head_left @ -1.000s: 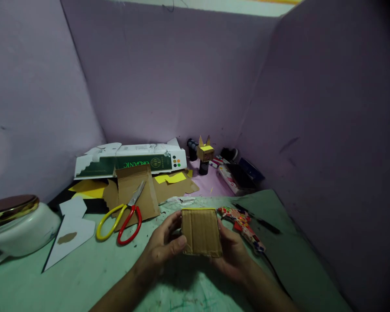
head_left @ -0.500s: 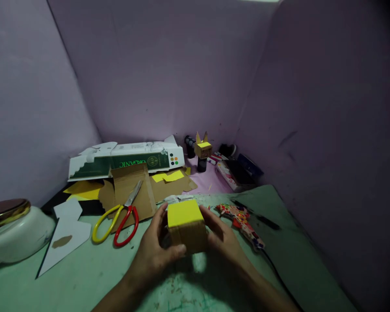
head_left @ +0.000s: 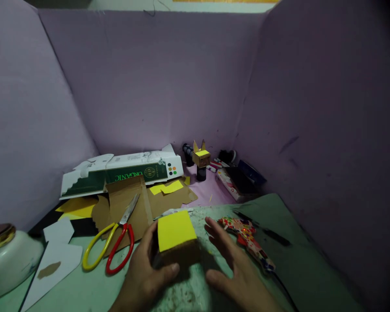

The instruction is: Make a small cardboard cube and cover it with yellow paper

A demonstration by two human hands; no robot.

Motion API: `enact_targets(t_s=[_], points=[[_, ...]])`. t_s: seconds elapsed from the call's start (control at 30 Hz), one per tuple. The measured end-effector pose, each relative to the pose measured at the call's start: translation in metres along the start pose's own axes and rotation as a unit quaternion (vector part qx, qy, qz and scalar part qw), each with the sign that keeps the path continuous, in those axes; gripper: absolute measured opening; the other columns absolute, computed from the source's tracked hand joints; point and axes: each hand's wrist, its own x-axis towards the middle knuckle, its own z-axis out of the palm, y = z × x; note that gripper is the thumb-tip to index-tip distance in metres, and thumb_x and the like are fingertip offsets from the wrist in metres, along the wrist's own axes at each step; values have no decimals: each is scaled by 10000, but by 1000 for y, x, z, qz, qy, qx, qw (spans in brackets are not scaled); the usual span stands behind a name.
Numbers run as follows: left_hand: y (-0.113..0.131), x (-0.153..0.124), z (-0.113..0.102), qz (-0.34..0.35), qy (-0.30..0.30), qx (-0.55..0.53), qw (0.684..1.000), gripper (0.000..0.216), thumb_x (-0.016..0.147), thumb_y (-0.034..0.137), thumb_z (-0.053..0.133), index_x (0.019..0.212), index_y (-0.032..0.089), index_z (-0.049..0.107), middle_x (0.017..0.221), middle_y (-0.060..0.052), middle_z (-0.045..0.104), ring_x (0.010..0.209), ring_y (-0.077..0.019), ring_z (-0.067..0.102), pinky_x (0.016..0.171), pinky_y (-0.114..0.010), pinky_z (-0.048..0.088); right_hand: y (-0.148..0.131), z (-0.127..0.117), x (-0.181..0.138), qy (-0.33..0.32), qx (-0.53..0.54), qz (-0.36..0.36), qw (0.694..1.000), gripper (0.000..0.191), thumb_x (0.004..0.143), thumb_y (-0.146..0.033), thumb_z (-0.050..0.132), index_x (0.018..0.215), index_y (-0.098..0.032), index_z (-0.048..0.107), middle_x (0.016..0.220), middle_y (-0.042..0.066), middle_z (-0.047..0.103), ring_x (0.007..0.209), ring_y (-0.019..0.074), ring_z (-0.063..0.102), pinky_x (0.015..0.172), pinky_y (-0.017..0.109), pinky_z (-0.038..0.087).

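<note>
A small cardboard box with a yellow paper top is in front of me in the head view. My left hand is closed on its left side, the thumb along the front face. Whether the box's underside rests on the table cannot be told. My right hand is open beside the box, fingers apart, with a gap between it and the box. Right of that hand lies a colourfully patterned glue gun with a dark cord. To the left, scissors with yellow and red handles lie partly over brown cardboard.
A black slim tool lies beyond the glue gun. At the back stand a small eared cardboard box on a black cylinder and a white-green carton. White card and a pale pot are at left.
My right hand has let go of the box and moved away to the right, opening. The box now sits lower in view, with my left hand still on it. The view has tilted up.
</note>
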Motion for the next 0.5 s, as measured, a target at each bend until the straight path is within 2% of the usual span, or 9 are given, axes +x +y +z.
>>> enact_targets(t_s=[0.1, 0.2, 0.27, 0.37, 0.43, 0.5], points=[[9, 23, -2, 3, 46, 17, 999, 898, 587, 312, 812, 1352, 166, 364, 1372, -169, 533, 1280, -351, 483, 1061, -446, 413, -24, -26, 1, 56, -63, -37, 996, 610, 735, -462, 704, 1293, -264, 556, 1403, 124, 520, 1244, 309, 529, 1044, 487, 419], [19, 59, 4, -3, 61, 43, 997, 911, 532, 210, 804, 1344, 164, 392, 1358, -185, 543, 1243, -364, 515, 1066, -505, 393, -44, -54, 5, 132, -146, -42, 980, 363, 740, -441, 673, 1057, -266, 701, 1256, 82, 644, 1124, 285, 622, 981, 420, 492], [24, 83, 12, -6, 74, 42, 996, 895, 488, 142, 785, 1313, 165, 439, 1322, -188, 572, 1199, -376, 549, 1036, -530, 414, -48, -71, 5, 171, -200, 3, 965, 366, 731, -477, 656, 1012, -252, 723, 1146, 82, 709, 1064, 291, 659, 925, 394, 532], [22, 107, 23, 9, 59, 14, 998, 840, 480, 106, 761, 1272, 167, 485, 1259, -166, 617, 1149, -362, 586, 988, -511, 461, -43, -87, 2, 242, -248, 64, 936, 392, 727, -516, 599, 972, -243, 738, 1030, 81, 756, 969, 300, 697, 812, 366, 575], [13, 114, 27, 26, 54, 6, 998, 843, 486, 96, 757, 1278, 181, 481, 1227, -137, 640, 1161, -341, 581, 1006, -490, 451, -37, -94, -3, 273, -280, 92, 916, 365, 730, -505, 557, 907, -252, 751, 976, 71, 768, 939, 303, 702, 765, 355, 575], [2, 114, 28, 34, 59, 9, 998, 872, 495, 88, 752, 1306, 194, 450, 1214, -120, 650, 1191, -323, 562, 1038, -473, 423, -30, -102, -7, 274, -313, 137, 899, 360, 743, -509, 511, 842, -268, 759, 922, 61, 778, 901, 304, 708, 725, 353, 568]])
